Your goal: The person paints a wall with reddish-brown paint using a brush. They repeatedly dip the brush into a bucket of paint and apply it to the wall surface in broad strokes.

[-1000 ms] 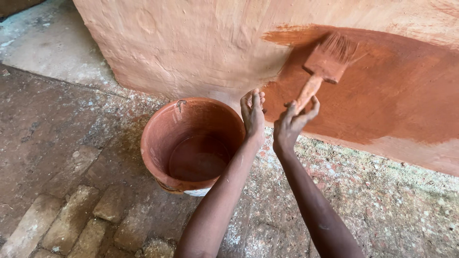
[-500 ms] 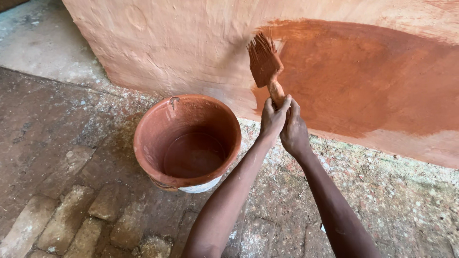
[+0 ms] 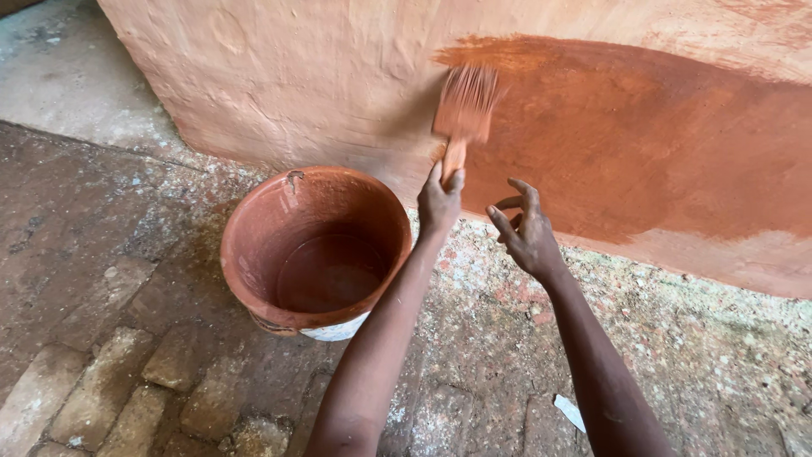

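Against the rough plastered wall (image 3: 279,85) our left hand (image 3: 440,201) now alone grips the brush (image 3: 463,114), right hand (image 3: 526,233) released, fingers spread, beside the round clay-coated bucket (image 3: 315,247).

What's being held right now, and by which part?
The left hand grips a paintbrush by the lower end of its handle, bristles against the wall. The right hand is open and holds nothing.

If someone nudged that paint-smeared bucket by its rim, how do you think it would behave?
The bucket would probably slide rather than tip: it sits squat, with liquid pooled low inside. The uneven paving may catch its base. Its coated rim likely feels slippery.
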`<state>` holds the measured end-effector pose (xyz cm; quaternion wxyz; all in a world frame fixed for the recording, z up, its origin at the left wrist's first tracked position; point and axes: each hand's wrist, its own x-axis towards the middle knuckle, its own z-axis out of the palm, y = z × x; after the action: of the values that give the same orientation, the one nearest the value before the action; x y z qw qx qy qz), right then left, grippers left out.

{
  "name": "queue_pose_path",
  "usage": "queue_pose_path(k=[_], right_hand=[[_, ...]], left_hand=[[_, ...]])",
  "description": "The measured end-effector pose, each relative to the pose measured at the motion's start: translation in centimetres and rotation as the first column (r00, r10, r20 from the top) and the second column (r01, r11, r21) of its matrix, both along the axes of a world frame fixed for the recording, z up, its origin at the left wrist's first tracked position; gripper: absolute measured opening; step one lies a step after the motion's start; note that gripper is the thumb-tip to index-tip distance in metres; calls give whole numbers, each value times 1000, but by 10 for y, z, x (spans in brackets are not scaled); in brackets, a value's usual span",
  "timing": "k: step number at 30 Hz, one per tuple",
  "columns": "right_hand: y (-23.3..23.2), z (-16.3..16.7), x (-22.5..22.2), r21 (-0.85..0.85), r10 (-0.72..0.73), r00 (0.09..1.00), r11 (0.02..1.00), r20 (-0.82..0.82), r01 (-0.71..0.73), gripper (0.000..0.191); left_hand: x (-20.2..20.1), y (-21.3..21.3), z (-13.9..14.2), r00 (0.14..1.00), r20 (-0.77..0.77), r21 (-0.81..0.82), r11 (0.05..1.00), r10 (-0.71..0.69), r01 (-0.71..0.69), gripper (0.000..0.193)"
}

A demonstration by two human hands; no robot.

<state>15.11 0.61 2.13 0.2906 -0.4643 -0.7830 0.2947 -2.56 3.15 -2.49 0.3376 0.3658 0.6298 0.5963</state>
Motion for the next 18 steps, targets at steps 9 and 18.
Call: queue_pose_path(k=[9,18], right_hand=[[10,-20,37,-85,-70,996,994,53,74,76],[8,-11,29,-92,-51,999,994,12,52,73]], left_hand=[[4,-1,-33,983,179,-268,960,-28,76,33],[-1,-4,49,929,337,328,944,-154,38,52]])
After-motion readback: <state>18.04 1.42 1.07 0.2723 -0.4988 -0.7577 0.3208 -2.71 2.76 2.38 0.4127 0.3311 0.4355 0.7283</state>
